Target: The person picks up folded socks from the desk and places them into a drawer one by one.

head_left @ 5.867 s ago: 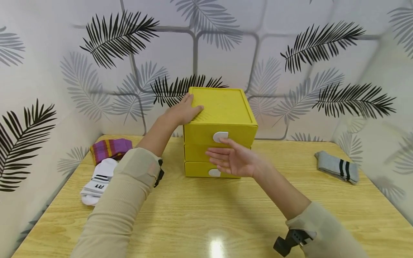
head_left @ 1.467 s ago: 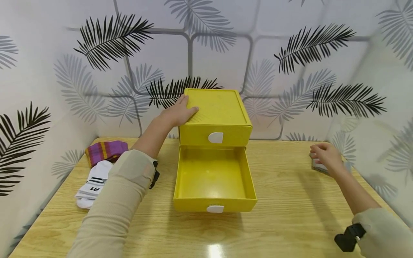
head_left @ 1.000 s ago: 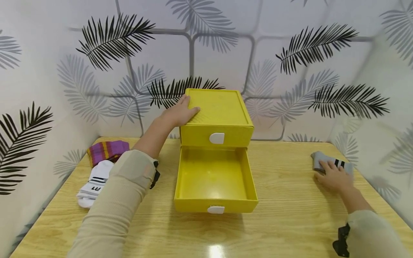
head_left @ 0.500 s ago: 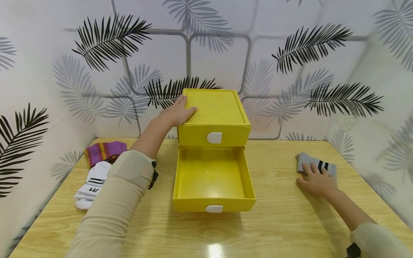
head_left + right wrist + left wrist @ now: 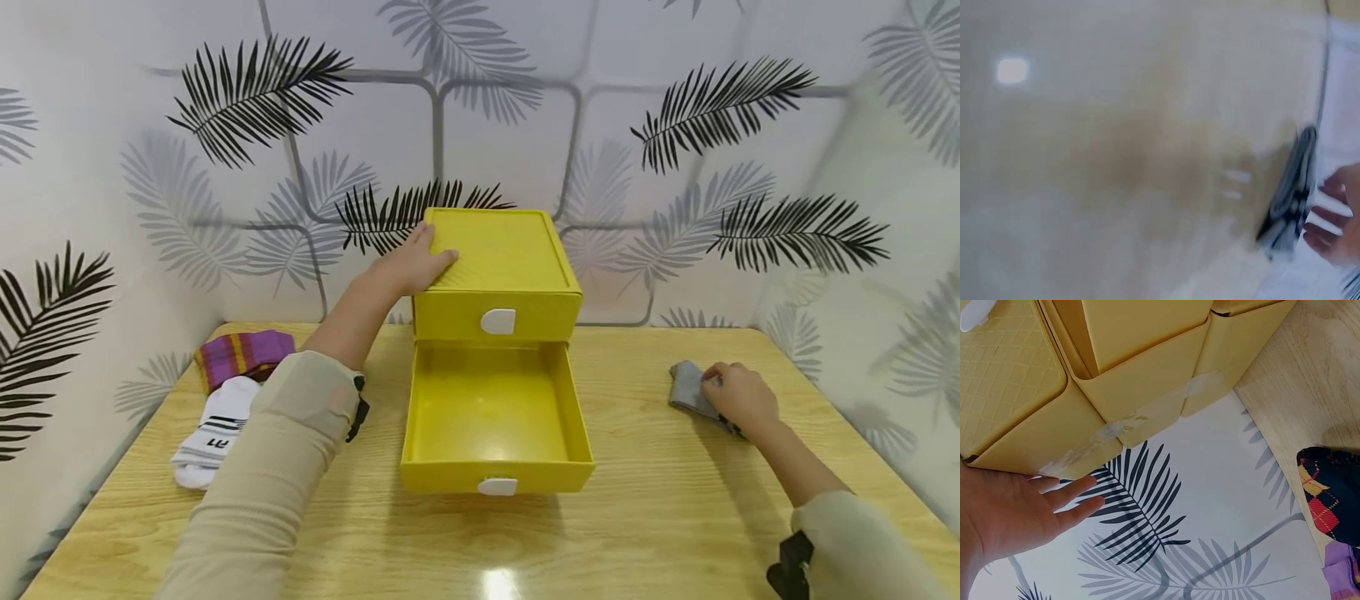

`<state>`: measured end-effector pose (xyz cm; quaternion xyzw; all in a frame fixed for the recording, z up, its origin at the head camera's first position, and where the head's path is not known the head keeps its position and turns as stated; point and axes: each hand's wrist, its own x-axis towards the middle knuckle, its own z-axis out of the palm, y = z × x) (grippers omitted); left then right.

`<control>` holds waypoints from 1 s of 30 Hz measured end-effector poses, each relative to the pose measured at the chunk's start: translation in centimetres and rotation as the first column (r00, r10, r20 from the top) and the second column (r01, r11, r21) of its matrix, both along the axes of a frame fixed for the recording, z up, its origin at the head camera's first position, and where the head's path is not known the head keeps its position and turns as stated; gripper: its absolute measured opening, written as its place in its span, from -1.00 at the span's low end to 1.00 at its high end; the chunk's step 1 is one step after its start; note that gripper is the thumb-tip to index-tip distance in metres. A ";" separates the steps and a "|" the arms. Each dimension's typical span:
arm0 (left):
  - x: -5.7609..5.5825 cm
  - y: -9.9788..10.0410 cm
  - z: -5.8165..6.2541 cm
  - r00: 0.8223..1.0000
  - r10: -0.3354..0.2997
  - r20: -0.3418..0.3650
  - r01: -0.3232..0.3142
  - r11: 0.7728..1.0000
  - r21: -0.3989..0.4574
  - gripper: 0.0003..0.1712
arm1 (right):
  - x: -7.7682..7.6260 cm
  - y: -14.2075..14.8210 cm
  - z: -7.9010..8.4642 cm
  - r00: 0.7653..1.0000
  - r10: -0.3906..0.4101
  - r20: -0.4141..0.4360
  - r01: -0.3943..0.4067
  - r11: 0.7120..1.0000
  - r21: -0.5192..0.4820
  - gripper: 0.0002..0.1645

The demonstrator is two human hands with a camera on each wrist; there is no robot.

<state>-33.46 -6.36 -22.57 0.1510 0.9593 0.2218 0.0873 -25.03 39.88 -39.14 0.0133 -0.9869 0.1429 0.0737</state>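
Note:
A folded grey sock [image 5: 692,392] with black stripes lies on the right of the table. My right hand [image 5: 741,398] is over its right part with loosely bent fingers. In the blurred right wrist view the fingertips come up to the edge of the sock [image 5: 1291,194]; firm contact cannot be made out. My left hand [image 5: 411,265] rests on the left side of the yellow drawer box [image 5: 502,250], thumb on its top, fingers extended along its side. The box's lower drawer [image 5: 495,417] is pulled out, with nothing in it; the upper drawer [image 5: 457,317] is closed.
At the left edge of the table [image 5: 637,533] lie a purple striped sock [image 5: 247,354] and a white sock [image 5: 217,429] with black marks. Leaf-patterned walls close in the back and both sides. The drawer projects toward me.
The lower drawer has come out since the first frame. My right hand has moved from the box to the grey sock and shifted it left, then risen slightly. My left hand stays put.

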 end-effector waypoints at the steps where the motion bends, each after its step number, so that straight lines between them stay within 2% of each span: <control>1: 0.0 0.1 0.0 1.000 -0.003 0.000 0.003 1.000 0.001 -0.18 | -0.3 0.8 -0.1 1.000 0.014 0.020 -0.013 0.999 -0.049 -0.64; 5: -0.1 0.3 -0.3 1.000 -0.006 -0.004 0.006 1.000 -0.002 -0.18 | -0.9 2.8 -0.3 0.982 0.132 0.136 -0.097 0.966 -0.238 -0.69; 8: -0.2 0.3 -0.5 1.000 0.001 -0.013 -0.002 1.000 -0.012 -0.18 | -1.1 3.4 -0.2 0.961 0.210 0.179 -0.142 0.933 -0.330 -0.79; 11: -0.3 0.2 -0.6 1.000 0.003 -0.023 -0.003 1.000 -0.015 -0.18 | -1.4 3.4 0.2 0.946 0.251 0.206 -0.169 0.922 -0.349 -0.90; 15: -0.3 -0.1 -0.4 0.999 0.005 -0.033 -0.006 1.000 -0.012 -0.18 | -1.8 3.2 0.7 0.933 0.265 0.246 -0.175 0.926 -0.334 -0.95; 18: -0.2 -0.1 -0.3 1.000 0.007 -0.029 -0.008 1.000 -0.014 -0.18 | -1.7 3.3 1.0 0.922 0.252 0.293 -0.148 0.930 -0.337 -0.93; 21: -0.2 -0.2 -0.2 1.000 0.008 -0.025 -0.009 1.000 -0.018 -0.19 | -1.6 3.4 1.2 0.904 0.250 0.346 -0.114 0.922 -0.370 -0.84; 24: -0.3 -0.2 -0.2 1.000 0.006 -0.023 -0.006 1.000 -0.022 -0.19 | -1.4 3.5 1.4 0.879 0.268 0.394 -0.079 0.897 -0.435 -0.71; 27: -0.3 -0.1 -0.2 1.000 0.003 -0.023 -0.003 1.000 -0.021 -0.18 | -1.0 3.7 1.4 0.852 0.264 0.452 -0.006 0.868 -0.496 -0.58; 30: -0.3 0.0 -0.3 1.000 0.002 -0.020 -0.002 1.000 -0.020 -0.18 | -0.5 4.0 1.3 0.814 0.272 0.513 0.071 0.830 -0.554 -0.49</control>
